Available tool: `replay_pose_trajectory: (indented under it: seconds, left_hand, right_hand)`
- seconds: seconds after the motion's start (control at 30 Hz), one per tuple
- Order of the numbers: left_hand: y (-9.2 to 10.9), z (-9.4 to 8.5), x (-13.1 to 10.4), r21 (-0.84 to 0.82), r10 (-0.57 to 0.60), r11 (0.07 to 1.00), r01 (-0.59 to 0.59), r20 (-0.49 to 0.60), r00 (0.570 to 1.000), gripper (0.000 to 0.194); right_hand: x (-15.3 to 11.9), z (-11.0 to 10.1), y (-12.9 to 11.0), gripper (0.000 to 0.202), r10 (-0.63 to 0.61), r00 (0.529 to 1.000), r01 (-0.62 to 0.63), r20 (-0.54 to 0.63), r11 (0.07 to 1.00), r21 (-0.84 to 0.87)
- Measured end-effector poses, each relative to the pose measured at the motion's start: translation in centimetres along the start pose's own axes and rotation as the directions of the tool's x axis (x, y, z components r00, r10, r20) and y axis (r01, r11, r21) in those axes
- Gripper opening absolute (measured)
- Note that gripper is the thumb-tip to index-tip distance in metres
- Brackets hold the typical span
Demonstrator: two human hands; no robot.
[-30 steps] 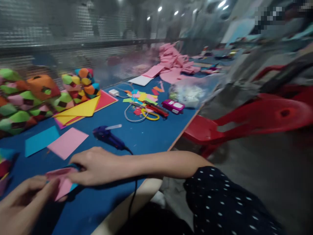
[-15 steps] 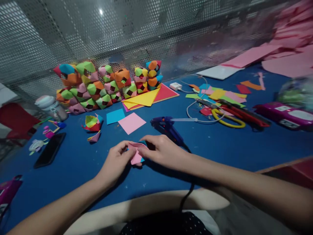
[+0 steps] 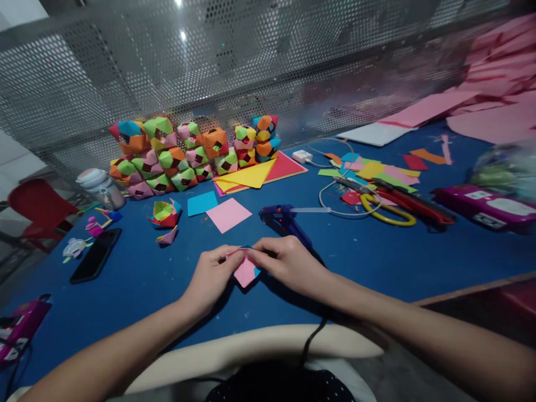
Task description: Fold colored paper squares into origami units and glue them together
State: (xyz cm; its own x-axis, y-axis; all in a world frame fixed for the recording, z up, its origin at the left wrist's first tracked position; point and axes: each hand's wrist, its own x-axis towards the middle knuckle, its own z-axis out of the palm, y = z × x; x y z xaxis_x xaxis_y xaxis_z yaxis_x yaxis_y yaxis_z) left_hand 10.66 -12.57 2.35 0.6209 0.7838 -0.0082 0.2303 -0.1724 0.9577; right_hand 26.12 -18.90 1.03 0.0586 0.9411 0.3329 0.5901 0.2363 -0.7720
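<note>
Between my two hands is a small folded paper piece (image 3: 246, 272), pink with a bit of blue showing at its right corner and top edge. My left hand (image 3: 214, 273) pinches its left side, thumb on the pink face. On the other side my right hand (image 3: 288, 261) grips it with thumb and fingers, the thumbs nearly meeting. The fingers behind the paper are hidden. Just beyond lie a flat pink paper square (image 3: 229, 215) and a blue paper square (image 3: 202, 204). A blue glue gun (image 3: 285, 220) rests on its side past my right hand.
Folded paper units (image 3: 171, 159) are stacked at the back. A partly built unit (image 3: 165, 214), a phone (image 3: 96, 255) and a jar (image 3: 100, 187) are on the left. Scissors (image 3: 389, 212), a cable (image 3: 322, 192), paper scraps (image 3: 368, 167) and a purple package (image 3: 481, 206) are on the right.
The paper piece has turned so a corner points down toward me, and both hands have shifted to its upper sides. The whole view has swung slightly left.
</note>
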Motion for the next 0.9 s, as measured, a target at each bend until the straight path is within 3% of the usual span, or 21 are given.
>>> replay_pose_trajectory:
  seconds: [0.33,0.47,0.57,0.7,0.8,0.9]
  left_hand:
    - [-0.5,0.7,-0.1,-0.167,-0.061,0.984,0.055,-0.031,0.998,0.024]
    - [-0.9,0.5,0.2,-0.215,-0.103,0.972,0.089,-0.056,0.993,0.024]
    - [-1.3,0.1,0.5,-0.213,-0.137,0.971,0.109,-0.12,0.983,0.025]
    - [-1.7,-0.1,0.9,-0.208,-0.157,0.969,0.131,-0.116,0.981,0.029]
    - [-1.8,0.1,1.0,-0.226,-0.165,0.964,0.14,-0.094,0.982,0.028]
    - [-1.8,0.3,1.0,-0.203,-0.143,0.972,0.121,-0.094,0.985,0.026]
  right_hand:
    - [-1.0,-0.3,0.3,0.026,0.056,0.998,-0.055,0.026,0.998,-0.009]
    - [-1.8,-1.7,-0.1,0.024,0.079,0.996,-0.079,0.032,0.997,0.002]
    - [-2.4,-3.7,0.5,0.025,0.114,0.992,-0.117,-0.062,0.992,-0.054]
    - [-2.1,-5.8,2.6,0.023,0.143,0.957,-0.218,-0.254,0.929,-0.299]
    - [-1.2,-5.8,4.3,0.037,0.184,0.965,-0.242,-0.188,0.901,-0.36]
    - [-0.1,-5.0,5.6,0.039,0.201,0.974,-0.224,-0.103,0.916,-0.333]
